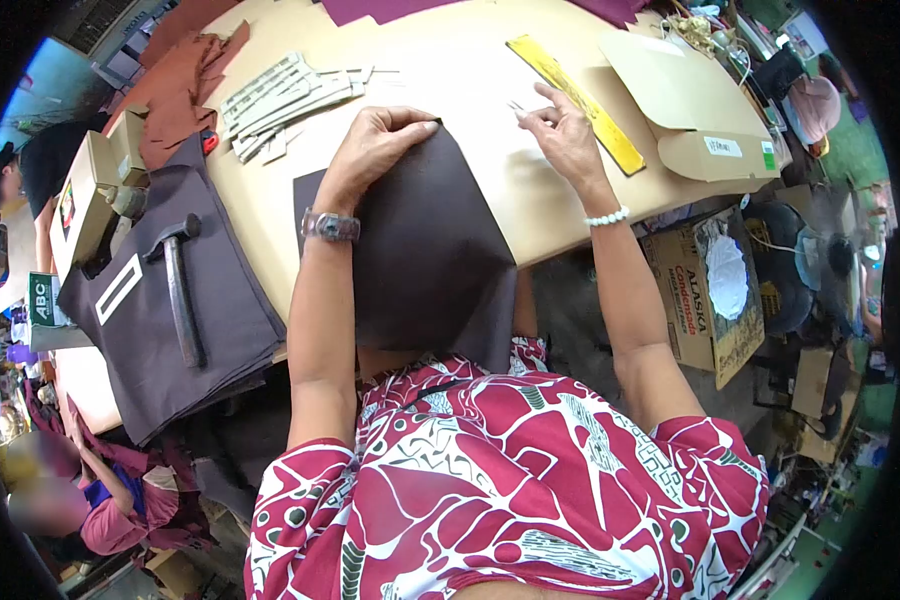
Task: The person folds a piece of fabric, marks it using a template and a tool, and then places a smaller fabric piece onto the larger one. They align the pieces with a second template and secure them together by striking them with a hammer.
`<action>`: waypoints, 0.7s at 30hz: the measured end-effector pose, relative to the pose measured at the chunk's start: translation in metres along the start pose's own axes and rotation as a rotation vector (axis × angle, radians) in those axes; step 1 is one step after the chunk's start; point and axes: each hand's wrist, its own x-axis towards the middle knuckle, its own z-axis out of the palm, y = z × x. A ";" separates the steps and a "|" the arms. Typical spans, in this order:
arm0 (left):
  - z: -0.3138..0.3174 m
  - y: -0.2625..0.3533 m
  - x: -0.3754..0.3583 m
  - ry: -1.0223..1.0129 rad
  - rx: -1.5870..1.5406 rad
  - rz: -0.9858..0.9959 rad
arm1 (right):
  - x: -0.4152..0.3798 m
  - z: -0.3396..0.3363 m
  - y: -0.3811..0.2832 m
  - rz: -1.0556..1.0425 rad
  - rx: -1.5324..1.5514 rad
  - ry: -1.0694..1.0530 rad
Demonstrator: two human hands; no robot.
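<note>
A dark brown sheet [420,240] that looks like leather hangs over the table's front edge and down onto my lap. My left hand [378,150] pinches its top corner between thumb and fingers, lifting that corner up. To the right, over the tabletop, my right hand [565,132] is closed with thumb and fingertips together and the index finger raised. A small, thin, pale pointed tool [515,107] sticks out from its fingertips; its exact kind is too small to make out. Just beyond this hand lies a yellow ruler [580,105].
On the left, a hammer [181,290] and a white rectangular frame [120,289] rest on stacked dark sheets [240,330]. Pale printed strips [280,100] lie at the back, near reddish-brown scraps [185,90]. An open cardboard folder [690,100] is at right. Another person [120,500] sits lower left.
</note>
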 end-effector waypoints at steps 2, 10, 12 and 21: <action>-0.013 -0.018 0.028 0.063 0.276 0.104 | 0.016 0.004 0.017 -0.032 -0.186 0.152; -0.011 -0.030 0.057 0.528 0.853 0.508 | -0.009 0.020 -0.032 -0.376 -0.250 0.227; -0.003 -0.022 0.026 0.649 0.924 0.592 | -0.043 0.036 -0.062 -0.376 -0.120 0.063; 0.016 -0.067 -0.180 0.780 1.068 -0.066 | -0.090 0.076 -0.028 -0.367 -0.467 -0.135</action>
